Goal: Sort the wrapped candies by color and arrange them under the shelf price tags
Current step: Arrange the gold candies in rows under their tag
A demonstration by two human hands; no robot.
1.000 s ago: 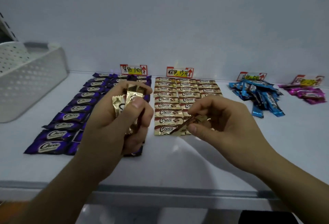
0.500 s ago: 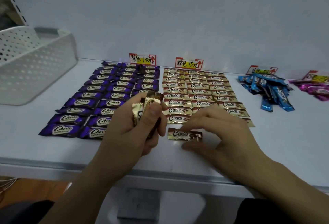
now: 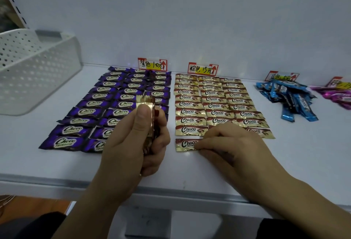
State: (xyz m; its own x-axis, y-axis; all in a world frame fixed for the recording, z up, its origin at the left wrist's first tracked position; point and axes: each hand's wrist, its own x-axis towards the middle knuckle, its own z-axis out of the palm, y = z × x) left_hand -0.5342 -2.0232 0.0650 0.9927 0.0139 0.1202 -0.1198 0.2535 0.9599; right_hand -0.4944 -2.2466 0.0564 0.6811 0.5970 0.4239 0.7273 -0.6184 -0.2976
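Observation:
My left hand (image 3: 136, 140) grips a stack of gold-brown candies (image 3: 147, 109) upright above the shelf, thumb pressed on top. My right hand (image 3: 229, 143) lies flat on the shelf, fingertips pressing a single gold-brown candy (image 3: 185, 144) at the front of the left column. The gold-brown rows (image 3: 214, 103) lie under the brown price tag (image 3: 202, 69). Purple candies (image 3: 106, 109) lie in three columns under the purple price tag (image 3: 152, 64), partly hidden by my left hand.
A white perforated basket (image 3: 38, 71) stands at the left on the white shelf (image 3: 57, 162). A loose heap of blue candies (image 3: 288, 96) and some pink candies (image 3: 338, 96) lie at the right under their own tags. The shelf's front edge runs just below my wrists.
My right hand carried one gold-brown candy down onto the shelf and now presses it flat at the front of the left column. My left hand keeps its stack.

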